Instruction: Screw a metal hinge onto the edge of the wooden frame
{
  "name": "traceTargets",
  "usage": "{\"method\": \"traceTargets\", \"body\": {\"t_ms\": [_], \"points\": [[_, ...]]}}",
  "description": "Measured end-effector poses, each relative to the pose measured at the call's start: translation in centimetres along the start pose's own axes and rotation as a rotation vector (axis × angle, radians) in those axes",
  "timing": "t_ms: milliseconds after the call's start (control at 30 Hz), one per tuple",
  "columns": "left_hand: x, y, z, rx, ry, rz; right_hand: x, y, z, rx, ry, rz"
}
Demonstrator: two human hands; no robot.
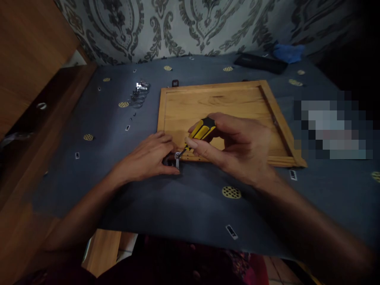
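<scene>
A wooden panel with a raised frame (213,107) lies on the blue-grey cloth. My right hand (243,146) grips a yellow-and-black screwdriver (202,128), tilted so its tip points down and left. That tip reaches a small shiny metal fitting (177,160) at the near left edge of the frame. My left hand (150,156) is closed around the fitting, thumb on the near side and fingers over the frame's corner. Part of the fitting is hidden by the fingers. Small dark spots, perhaps holes or screws, run along the near edge beside it.
Several small metal parts in clear plastic (140,93) lie to the left, with tiny dark bits nearby. A black elongated case (260,63) and a blue cloth (287,52) lie at the back right. A patterned curtain (190,27) hangs behind; wooden furniture (32,47) stands left.
</scene>
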State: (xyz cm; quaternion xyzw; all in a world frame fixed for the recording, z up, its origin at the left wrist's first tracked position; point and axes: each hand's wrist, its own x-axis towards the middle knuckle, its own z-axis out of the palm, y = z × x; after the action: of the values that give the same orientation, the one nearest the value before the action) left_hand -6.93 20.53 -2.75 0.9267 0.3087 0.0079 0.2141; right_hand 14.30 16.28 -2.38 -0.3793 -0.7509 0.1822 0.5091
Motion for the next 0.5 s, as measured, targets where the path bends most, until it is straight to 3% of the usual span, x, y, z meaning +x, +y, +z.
{"method": "traceTargets", "body": {"t_ms": [500], "points": [[0.09, 0.03, -0.1, 0.003, -0.018, -0.024, 0.05, 0.06, 0.12, -0.108, -0.012, -0.069]]}}
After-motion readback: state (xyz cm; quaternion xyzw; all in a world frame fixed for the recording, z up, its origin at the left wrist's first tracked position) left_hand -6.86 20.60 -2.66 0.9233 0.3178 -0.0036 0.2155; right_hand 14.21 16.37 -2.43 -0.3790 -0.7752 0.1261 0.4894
